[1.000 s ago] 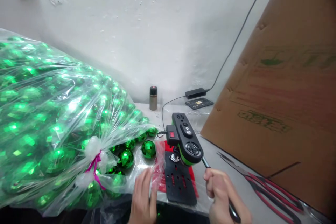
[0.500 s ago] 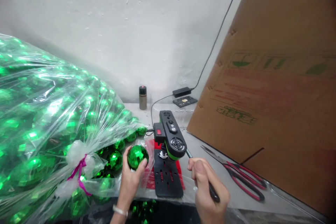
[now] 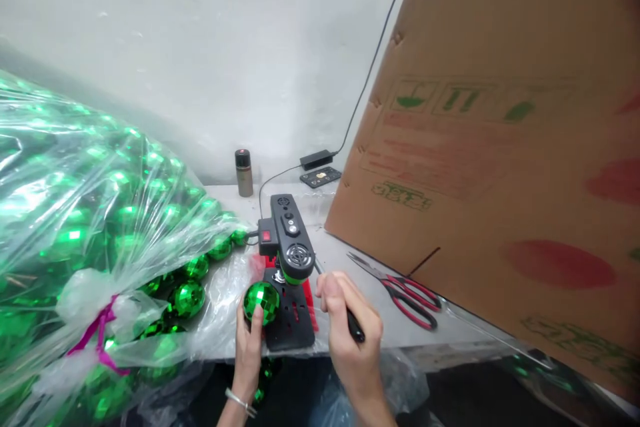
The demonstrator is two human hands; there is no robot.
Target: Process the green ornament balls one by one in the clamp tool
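A green ball (image 3: 261,301) is pinched in the fingers of the left hand (image 3: 249,347) and held at the front edge of the bench (image 3: 350,320), touching or just beside the black base plate (image 3: 290,323) of a small machine (image 3: 290,250). The right hand (image 3: 350,337) is clenched around the machine's black lever (image 3: 354,327), which runs up to the head.

The ball is faceted and shiny, so it could probably slip out of the fingertip pinch; held right over the bench edge, it would then drop to the floor. If the lever were pulled with the ball off-centre under the head, it might be squeezed askew or cracked. The left fingers are close to the head and could be nipped. Whether the ball is seated on any fixture cannot be told.

A large clear bag (image 3: 75,213) of green balls, tied with a pink ribbon (image 3: 95,333), fills the left side of the bench, and loose plastic film lies against the base plate, where it could be caught. Red scissors (image 3: 405,290) lie just right of the lever hand. A cardboard sheet (image 3: 500,147) leans along the right side. At the back edge stand a small canister (image 3: 243,172), a power adapter (image 3: 316,159) and a flat black device (image 3: 321,177); a cable (image 3: 267,180) runs to the machine.
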